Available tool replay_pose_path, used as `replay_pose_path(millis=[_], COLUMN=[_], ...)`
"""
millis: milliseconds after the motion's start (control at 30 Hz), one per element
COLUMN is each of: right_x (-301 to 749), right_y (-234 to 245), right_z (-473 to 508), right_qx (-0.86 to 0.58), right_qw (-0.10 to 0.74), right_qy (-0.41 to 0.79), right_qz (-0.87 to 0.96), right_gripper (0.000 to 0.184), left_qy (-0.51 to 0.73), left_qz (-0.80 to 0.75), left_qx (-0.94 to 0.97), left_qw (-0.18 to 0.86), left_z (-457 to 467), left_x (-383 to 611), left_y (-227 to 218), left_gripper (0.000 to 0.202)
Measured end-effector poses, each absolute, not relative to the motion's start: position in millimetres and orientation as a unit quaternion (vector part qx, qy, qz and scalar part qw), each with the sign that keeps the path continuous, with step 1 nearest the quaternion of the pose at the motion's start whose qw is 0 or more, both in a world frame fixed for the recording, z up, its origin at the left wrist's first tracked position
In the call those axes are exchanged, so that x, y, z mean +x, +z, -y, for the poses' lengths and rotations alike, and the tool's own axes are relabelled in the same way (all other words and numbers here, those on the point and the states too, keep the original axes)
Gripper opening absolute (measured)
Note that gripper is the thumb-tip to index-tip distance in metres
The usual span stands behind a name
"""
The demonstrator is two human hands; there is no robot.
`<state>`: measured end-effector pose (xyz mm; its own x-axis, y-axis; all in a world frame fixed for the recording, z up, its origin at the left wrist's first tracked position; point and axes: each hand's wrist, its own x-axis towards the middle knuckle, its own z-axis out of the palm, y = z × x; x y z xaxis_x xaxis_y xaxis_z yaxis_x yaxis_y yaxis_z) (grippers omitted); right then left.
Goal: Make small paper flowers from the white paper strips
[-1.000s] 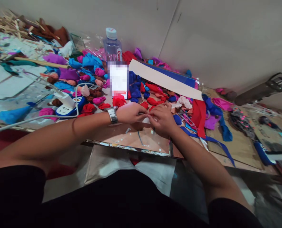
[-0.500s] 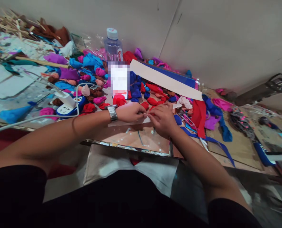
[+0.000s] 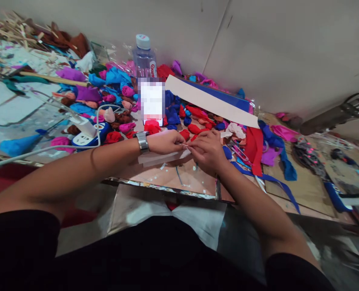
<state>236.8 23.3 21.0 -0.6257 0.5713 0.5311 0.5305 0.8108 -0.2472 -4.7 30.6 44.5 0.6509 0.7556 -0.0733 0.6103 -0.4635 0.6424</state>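
My left hand (image 3: 166, 142), with a metal watch (image 3: 142, 142) on its wrist, and my right hand (image 3: 207, 150) meet fingertip to fingertip over the table. Both are closed in a pinch on a strip of white paper (image 3: 158, 157) that sticks out to the left beneath my left hand. A thin pale thread or pin shows between the fingertips; I cannot make out which. Small red, blue and pink cloth bundles (image 3: 173, 115) lie just behind my hands.
A water bottle (image 3: 143, 58) stands at the back by the wall. A long white and blue board (image 3: 211, 103) lies behind the bundles. A white power strip (image 3: 85, 133) with a cable sits left. Red and blue ribbons (image 3: 253, 147) and dark clutter lie right.
The white paper strip has come out further to the left under my left hand. Both hands stay together in nearly the same spot.
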Motion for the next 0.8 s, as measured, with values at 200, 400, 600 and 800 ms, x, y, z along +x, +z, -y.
replay_pose_path(millis=[200,400,600,800], right_x=[237.2,236.7,237.1,237.8], right_y=[20.6,21.2,22.1,23.6], right_z=[-24.8,-25.1,-24.1,-23.5], right_qx=[-0.297,-0.271,-0.264,-0.266], right_qw=[0.317,0.329,0.335,0.323], right_qy=[0.022,0.015,0.016,0.033], right_qz=[0.900,0.905,0.904,0.908], right_gripper=[0.013,0.010,0.008,0.011], left_qy=[0.110,0.118,0.127,0.127], left_qz=[-0.419,-0.427,-0.422,-0.429], left_qx=[0.816,0.762,0.701,0.649], left_qw=[0.383,0.473,0.560,0.616], left_z=[-33.2,-28.9,-24.6,-24.5], left_x=[-6.0,-4.8,-3.5,-4.0], left_y=[43.2,48.7,51.0,49.3], left_gripper=[0.033,0.025,0.020,0.021])
